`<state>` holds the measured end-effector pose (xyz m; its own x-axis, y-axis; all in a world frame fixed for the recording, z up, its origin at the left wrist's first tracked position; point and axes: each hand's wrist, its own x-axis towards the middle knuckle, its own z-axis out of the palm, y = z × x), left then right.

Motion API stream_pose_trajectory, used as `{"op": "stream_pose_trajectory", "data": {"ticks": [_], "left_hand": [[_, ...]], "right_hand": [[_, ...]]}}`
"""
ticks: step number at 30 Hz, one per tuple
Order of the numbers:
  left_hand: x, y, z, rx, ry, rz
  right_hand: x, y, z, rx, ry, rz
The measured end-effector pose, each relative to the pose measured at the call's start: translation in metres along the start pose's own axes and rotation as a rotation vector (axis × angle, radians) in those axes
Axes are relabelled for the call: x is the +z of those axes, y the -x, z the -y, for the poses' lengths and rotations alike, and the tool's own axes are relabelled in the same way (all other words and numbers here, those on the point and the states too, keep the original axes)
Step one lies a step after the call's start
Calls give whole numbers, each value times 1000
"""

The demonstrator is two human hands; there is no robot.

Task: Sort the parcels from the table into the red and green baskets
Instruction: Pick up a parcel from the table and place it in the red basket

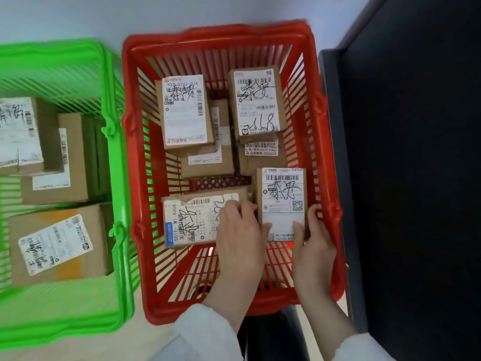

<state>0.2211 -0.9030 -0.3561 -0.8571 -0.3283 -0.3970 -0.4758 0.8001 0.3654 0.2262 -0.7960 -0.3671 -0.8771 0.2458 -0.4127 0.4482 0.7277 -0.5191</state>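
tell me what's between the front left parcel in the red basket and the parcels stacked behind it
In the head view, only a bare strip of the red basket's perforated floor lies between the front left parcel and the stack behind it.

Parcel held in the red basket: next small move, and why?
Probably set it down and let go. The left hand and right hand grip the parcel by its near end, inside the red basket at its near right corner, beside another parcel; whether it rests on the floor is unclear.
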Motion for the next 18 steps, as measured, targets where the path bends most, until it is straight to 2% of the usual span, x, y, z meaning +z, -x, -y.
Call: {"op": "stream_pose_trajectory", "data": {"ticks": [4, 7, 11, 13, 18], "left_hand": [[-5, -6, 1, 243, 40, -142], [-6, -30, 1, 461, 24, -161], [15, -69, 3, 706, -268, -81], [26, -75, 8, 763, -313, -38], [28, -74, 6, 763, -324, -48]], "right_hand": [[-6, 6, 5, -270, 143, -84], [0, -4, 11, -376, 274, -21], [25, -27, 2, -459, 398, 34], [32, -31, -4, -462, 437, 9], [31, -30, -6, -471, 484, 2]]}}
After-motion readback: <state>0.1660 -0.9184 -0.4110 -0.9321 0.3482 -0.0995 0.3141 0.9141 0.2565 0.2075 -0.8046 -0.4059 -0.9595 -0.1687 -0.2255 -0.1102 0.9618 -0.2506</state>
